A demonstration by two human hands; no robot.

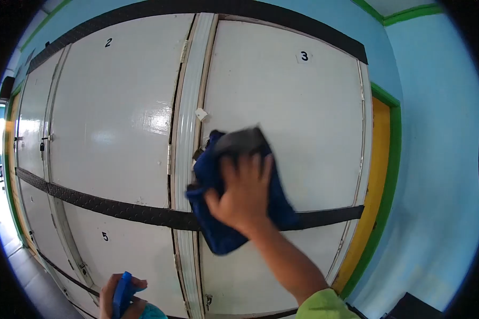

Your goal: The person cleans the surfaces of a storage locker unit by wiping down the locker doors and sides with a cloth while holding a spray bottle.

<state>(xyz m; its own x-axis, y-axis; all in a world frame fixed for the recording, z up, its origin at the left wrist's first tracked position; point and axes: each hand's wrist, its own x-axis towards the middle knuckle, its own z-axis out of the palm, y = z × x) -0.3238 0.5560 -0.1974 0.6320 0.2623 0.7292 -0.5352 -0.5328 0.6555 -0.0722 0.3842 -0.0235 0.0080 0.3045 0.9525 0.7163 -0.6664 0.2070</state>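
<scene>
The blurred right hand (244, 198) and blue cloth (279, 196) hide part of door 3 (287, 101), and the bottom edge crops the left hand (108, 296).

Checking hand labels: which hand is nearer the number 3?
Right. The right hand is below the number 3, on the blue cloth; the left hand is farther, at lower left.

Right forearm (290, 260) angled up and leftward from lower right, reaching well forward, wrist (258, 226) about in line with it. Right hand (243, 196) was palm-away, back to camera, fingers (245, 167) pointing up and slightly parted (a bit blurred), thumb (212, 201) out to the left, whole hand laid flat. Left hand (107, 300) sat low, at the bottom edge, well apart from the right, fingers curled in a grip.
</scene>
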